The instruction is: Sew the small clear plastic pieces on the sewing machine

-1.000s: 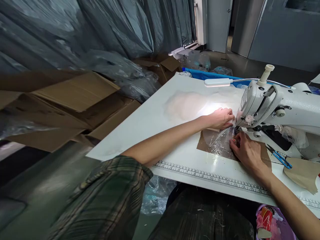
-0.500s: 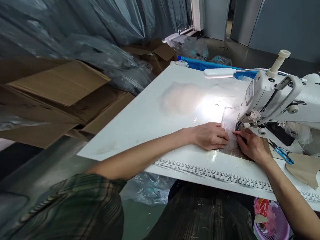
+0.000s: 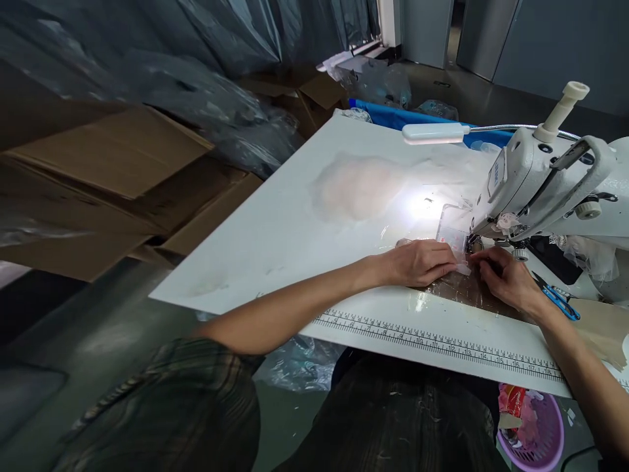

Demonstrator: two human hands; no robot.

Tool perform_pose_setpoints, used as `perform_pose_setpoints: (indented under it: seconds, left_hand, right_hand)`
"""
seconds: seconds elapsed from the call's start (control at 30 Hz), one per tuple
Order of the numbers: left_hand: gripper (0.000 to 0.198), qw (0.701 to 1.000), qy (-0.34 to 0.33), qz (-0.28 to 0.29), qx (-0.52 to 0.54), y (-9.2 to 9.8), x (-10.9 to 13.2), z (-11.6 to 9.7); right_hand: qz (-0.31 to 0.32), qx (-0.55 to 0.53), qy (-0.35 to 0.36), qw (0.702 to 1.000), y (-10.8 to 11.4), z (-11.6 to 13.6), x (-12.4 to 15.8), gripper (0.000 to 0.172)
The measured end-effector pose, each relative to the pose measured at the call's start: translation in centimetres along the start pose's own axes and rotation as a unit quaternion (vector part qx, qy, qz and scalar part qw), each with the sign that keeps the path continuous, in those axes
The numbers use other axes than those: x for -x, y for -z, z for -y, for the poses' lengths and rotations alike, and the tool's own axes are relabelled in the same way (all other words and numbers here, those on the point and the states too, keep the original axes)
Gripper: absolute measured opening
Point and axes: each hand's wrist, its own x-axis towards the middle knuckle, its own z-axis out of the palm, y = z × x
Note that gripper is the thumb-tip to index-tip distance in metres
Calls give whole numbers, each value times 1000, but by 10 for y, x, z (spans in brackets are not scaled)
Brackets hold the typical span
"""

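Observation:
A white sewing machine (image 3: 531, 177) stands at the right of the table, its presser foot (image 3: 470, 244) low over the work. Left of the foot, my left hand (image 3: 426, 263) has its fingers curled together on a small piece of sheer whitish fabric (image 3: 462, 267) with pinkish specks. On the other side, my right hand (image 3: 506, 280) is closed, with thumb and forefinger pinched at the fabric's right edge beside the foot. Beneath both hands lies a shiny brown strip (image 3: 457, 293). What sits exactly between the right fingertips is too small to make out.
Blue-handled scissors (image 3: 560, 303) and brown paper (image 3: 597, 328) lie right of my right hand. A printed ruler (image 3: 417, 342) runs along the table's front edge. A lamp (image 3: 435, 134) lights the surface. Cardboard boxes (image 3: 113, 157) stand left; a purple basket (image 3: 548, 432) sits below.
My left hand has drawn its fingers in and now pinches the fabric's near edge close to the foot. More of the brown strip shows. The whole view has shifted slightly.

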Motion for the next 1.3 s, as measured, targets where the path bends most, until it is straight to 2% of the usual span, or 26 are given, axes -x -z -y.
perform_pose_setpoints:
  seconds: [0.07, 0.17, 0.23, 0.33, 0.4, 0.5, 0.6, 0.73, 0.93, 1.13, 1.3]
  left_hand:
    - [30, 998, 63, -18, 19, -2, -1, -3]
    - [31, 993, 108, -37, 15, -4, -2, -8]
    - [31, 994, 100, -38, 2, -4, -1, -9]
    - [25, 999, 20, 0, -27, -3, 2, -9]
    - [20, 998, -29, 41, -49, -2, 4, -8]
    - [20, 994, -40, 74, -69, -2, 6, -6]
    - [23, 995, -53, 54, -68, -5, 7, -4]
    - [26, 995, -70, 26, -67, -8, 7, -1]
    - [24, 996, -60, 35, -64, -9, 8, 0]
    - [27, 994, -83, 19, -72, -9, 8, 0]
    - [26, 993, -59, 53, -83, -9, 8, 0]
  right_hand:
    - [-25, -23, 2, 999, -2, 0, 6, 26]
    - [-31, -24, 106, 994, -10, 3, 15, 26]
    - [-4, 4, 173, 985, -13, 3, 18, 29]
    - [24, 17, 204, 978, -12, 1, 18, 32]
    - [25, -9, 201, 979, -9, -2, 17, 32]
    - [-11, -36, 156, 987, -4, -8, 15, 31]
    - [-39, -8, 110, 993, -4, -10, 15, 34]
    - [-20, 49, 97, 994, -8, -8, 16, 37]
    - [-29, 64, 107, 992, -14, -10, 17, 36]
    - [-33, 84, 111, 990, -15, -11, 18, 36]
    - [-28, 109, 103, 988, -14, -8, 19, 37]
